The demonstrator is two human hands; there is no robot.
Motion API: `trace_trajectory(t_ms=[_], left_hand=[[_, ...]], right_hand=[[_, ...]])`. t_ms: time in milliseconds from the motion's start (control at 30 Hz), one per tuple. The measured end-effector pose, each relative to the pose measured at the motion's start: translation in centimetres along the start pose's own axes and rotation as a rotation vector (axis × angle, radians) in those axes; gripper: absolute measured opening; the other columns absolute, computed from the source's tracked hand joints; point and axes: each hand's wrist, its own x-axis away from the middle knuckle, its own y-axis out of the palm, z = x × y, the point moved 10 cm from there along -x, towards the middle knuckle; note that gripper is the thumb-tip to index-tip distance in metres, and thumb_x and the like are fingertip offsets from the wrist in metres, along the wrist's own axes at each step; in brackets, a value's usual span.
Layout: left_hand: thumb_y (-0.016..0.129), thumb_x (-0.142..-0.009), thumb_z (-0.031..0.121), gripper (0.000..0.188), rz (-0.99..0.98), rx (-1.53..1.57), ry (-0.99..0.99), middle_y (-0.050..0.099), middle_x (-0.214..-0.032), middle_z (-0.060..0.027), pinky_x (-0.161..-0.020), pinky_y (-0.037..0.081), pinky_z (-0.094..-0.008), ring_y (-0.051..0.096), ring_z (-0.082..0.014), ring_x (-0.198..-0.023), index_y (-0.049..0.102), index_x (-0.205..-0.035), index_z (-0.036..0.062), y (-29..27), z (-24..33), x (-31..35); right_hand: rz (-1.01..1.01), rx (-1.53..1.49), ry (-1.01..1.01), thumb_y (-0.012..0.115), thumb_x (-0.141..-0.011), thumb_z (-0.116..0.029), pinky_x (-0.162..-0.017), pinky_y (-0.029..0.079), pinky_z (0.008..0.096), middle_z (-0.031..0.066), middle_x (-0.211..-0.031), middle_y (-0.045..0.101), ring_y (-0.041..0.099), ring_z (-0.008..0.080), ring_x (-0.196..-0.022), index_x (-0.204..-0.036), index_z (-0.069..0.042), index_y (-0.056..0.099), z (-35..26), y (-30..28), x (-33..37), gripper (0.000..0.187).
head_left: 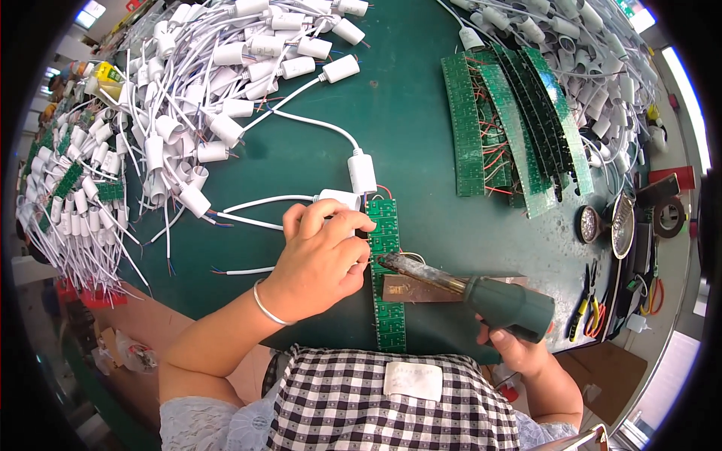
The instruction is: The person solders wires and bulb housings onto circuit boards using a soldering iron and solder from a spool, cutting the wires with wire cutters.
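A long green circuit board strip point(387, 319) runs lengthwise in front of me on the green table. My left hand point(320, 255) is closed at its left edge, fingertips pinched down by the board; what they grip is hidden. Under and beside those fingers are a white cylindrical cap point(338, 198) and white cables. Another white cap point(362, 173) with a cable lies just beyond the strip's far end. My right hand point(515, 352) is wrapped round the thick green handle of a soldering iron point(511, 307). The iron's dark tip points left, over the board near my left fingers.
A flat bar point(432, 289) lies across the strip under the iron. White corded caps point(263, 45) are heaped at far left, with more point(594, 90) at far right. Several circuit board strips point(462, 128) stand right of centre. Metal dishes point(622, 225), pliers point(580, 312) and tape point(668, 216) sit at right.
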Motion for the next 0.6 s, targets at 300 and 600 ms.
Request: trace_trajectory(t_ms=[300, 600], left_hand=[[0.069, -0.061, 0.007, 0.019, -0.025, 0.017, -0.013, 0.055, -0.116, 0.0012, -0.095, 0.027, -0.0455, 0.043, -0.0262, -0.112, 0.058, -0.074, 0.0146, 0.26, -0.17, -0.01], [0.069, -0.061, 0.007, 0.018, -0.027, 0.028, -0.018, 0.055, -0.115, 0.0016, -0.096, 0.026, -0.0455, 0.042, -0.0257, -0.111, 0.058, -0.072, 0.0145, 0.25, -0.19, -0.18]], right_hand=[[-0.036, 0.004, -0.06, 0.067, -0.085, -0.031, -0.056, 0.05, 0.0271, 0.0109, -0.095, 0.059, 0.061, 0.0157, -0.063, -0.117, 0.003, 0.053, -0.52, 0.65, -0.78, 0.05], [-0.033, 0.017, -0.082, 0.068, -0.084, -0.029, -0.056, 0.05, 0.0275, 0.0104, -0.091, 0.06, 0.061, 0.016, -0.062, -0.114, 0.004, 0.054, -0.84, 0.66, -0.74, 0.047]])
